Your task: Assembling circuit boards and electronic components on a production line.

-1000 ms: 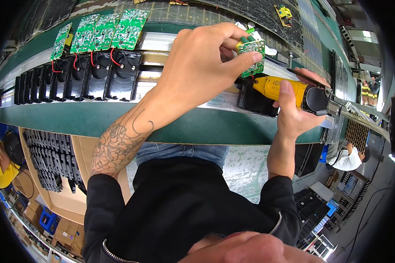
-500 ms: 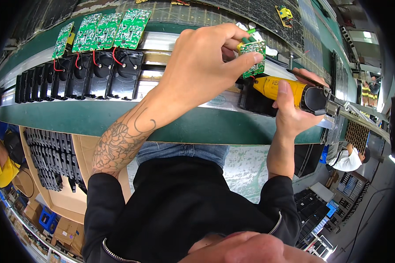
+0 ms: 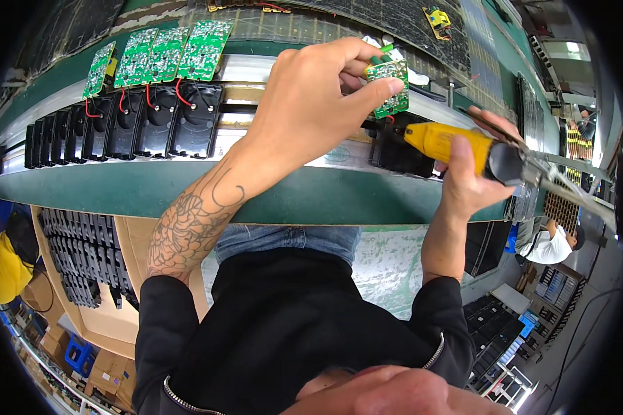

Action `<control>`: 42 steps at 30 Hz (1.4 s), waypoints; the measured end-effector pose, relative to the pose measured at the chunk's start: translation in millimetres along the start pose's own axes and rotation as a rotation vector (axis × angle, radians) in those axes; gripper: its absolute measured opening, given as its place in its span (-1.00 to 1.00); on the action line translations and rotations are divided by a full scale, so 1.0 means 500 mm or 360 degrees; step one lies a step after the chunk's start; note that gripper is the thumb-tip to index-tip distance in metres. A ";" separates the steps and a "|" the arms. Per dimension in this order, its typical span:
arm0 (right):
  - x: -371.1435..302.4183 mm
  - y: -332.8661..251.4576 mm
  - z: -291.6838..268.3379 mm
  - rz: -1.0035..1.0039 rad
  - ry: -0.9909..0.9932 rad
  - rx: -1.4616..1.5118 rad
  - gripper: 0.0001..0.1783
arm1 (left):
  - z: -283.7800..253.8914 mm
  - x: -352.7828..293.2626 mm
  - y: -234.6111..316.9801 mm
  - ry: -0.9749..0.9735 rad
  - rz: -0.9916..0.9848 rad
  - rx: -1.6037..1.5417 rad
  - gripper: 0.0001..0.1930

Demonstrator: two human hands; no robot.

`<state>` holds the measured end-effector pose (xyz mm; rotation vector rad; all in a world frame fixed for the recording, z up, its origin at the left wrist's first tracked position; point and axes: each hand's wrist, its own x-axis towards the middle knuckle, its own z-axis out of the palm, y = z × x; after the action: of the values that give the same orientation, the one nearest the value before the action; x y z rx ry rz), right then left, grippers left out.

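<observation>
My left hand [image 3: 318, 93] pinches a small green circuit board [image 3: 392, 100] upright by its edges, thumb in front. A red wire runs down from it toward a black plastic housing [image 3: 398, 153] on the bench. Wrapped round a yellow hand-held power tool [image 3: 444, 144] with a tapered nose, my right hand [image 3: 467, 181] holds it tilted over that housing. The tool's nose is close below the board; whether it touches anything is unclear. A dark round cap and a metal fitting form its rear end.
At left, a row of black housings [image 3: 145, 128] stands on a metal rail, several with green boards [image 3: 204, 50] on red wires. Another yellow-and-green board [image 3: 437, 23] lies on the far belt. A cardboard box [image 3: 104, 319] holds black parts. Other people are at both sides.
The board and my left hand have shifted slightly left. The tool has tipped so that its rear end sits lower, and the housing beneath has moved a little left.
</observation>
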<state>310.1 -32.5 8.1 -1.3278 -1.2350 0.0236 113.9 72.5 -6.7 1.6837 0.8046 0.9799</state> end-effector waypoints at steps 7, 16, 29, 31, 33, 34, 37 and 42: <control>0.004 -0.062 -0.069 -0.0220 -0.0860 0.0956 -0.32 | 0.013 -0.006 0.003 -0.0089 -0.0037 -0.0245 -0.67; 0.020 -0.009 -0.021 0.0437 -0.0895 -0.0029 -0.94 | 0.037 -0.019 -0.007 -0.0101 0.0092 -0.0335 -0.66; 0.010 0.028 -0.023 0.0412 -0.1025 -0.0264 -0.92 | 0.057 -0.007 0.000 -0.0001 0.0185 -0.0294 -0.66; 0.003 0.033 -0.026 0.0497 -0.0920 -0.0184 -0.92 | 0.060 0.001 0.003 0.0006 0.0205 -0.0240 -0.66; 0.001 0.035 -0.027 0.0542 -0.0868 -0.0142 -0.92 | 0.063 0.004 0.002 0.0009 0.0212 -0.0212 -0.66; -0.002 0.036 -0.025 0.0557 -0.0841 -0.0120 -0.92 | 0.066 0.005 -0.001 0.0022 0.0225 -0.0228 -0.66; -0.008 0.040 -0.020 0.0601 -0.0757 -0.0052 -0.91 | 0.072 0.003 -0.008 0.0059 0.0264 -0.0275 -0.65; -0.008 0.038 -0.025 0.0675 -0.0728 -0.0042 -0.91 | 0.070 0.003 -0.002 0.0032 0.0224 -0.0244 -0.65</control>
<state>328.3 -37.7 -5.1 -1.6430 -1.3044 0.6437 145.5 59.5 -13.5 1.6160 0.6140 1.1282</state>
